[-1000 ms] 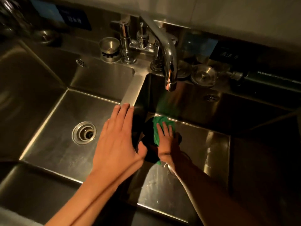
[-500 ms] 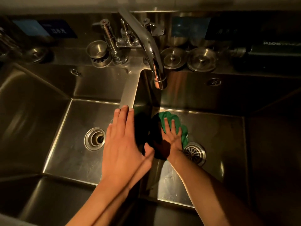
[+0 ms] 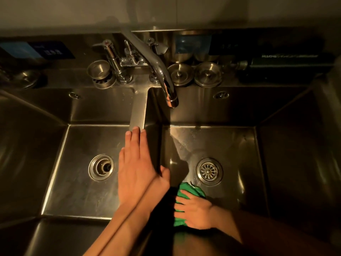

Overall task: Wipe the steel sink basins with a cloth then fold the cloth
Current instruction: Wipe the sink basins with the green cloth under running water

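Observation:
Two steel basins lie side by side, the left basin point(image 3: 73, 172) and the right basin point(image 3: 238, 148), split by a narrow divider point(image 3: 138, 111). My left hand point(image 3: 137, 169) rests flat with straight fingers along the divider's top. My right hand point(image 3: 196, 211) presses a bunched green cloth point(image 3: 186, 189) against the floor of the right basin near its front left corner, fingers spread over it. Much of the cloth is hidden under the hand.
A chrome faucet point(image 3: 160, 71) arches from the back ledge, its spout over the right basin. Each basin has a drain: left drain point(image 3: 101, 167), right drain strainer point(image 3: 209, 171). Steel plugs point(image 3: 195, 73), a strainer cup point(image 3: 98, 71) and a dark bottle point(image 3: 287, 70) sit on the ledge.
My right hand has dragged the green cloth from the back left of the right basin toward the front, past the drain. My left hand has stayed on the divider.

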A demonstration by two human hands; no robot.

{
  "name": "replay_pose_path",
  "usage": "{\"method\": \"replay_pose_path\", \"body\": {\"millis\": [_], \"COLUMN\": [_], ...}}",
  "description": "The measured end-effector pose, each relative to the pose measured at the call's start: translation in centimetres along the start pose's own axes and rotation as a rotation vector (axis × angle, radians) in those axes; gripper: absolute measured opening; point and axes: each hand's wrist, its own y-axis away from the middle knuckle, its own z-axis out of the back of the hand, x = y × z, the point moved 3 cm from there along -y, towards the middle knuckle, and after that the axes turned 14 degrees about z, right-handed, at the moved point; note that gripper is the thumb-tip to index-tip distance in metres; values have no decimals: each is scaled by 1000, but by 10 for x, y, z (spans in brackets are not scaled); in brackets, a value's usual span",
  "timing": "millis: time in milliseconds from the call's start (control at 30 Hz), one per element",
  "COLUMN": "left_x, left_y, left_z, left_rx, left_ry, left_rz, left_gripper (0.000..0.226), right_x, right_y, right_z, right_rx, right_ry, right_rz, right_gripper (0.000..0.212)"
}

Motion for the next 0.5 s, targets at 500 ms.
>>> {"method": "replay_pose_path", "body": {"millis": [500], "left_x": [1], "left_y": [-2], "left_z": [-1], "left_rx": [-40], "left_ry": [10], "left_rz": [-24], "left_gripper": [106], "right_x": [-174], "right_y": [4], "right_z": [41], "right_rx": [-158], "right_ry": [-361], "right_rz": [-714], "right_gripper": [69]}}
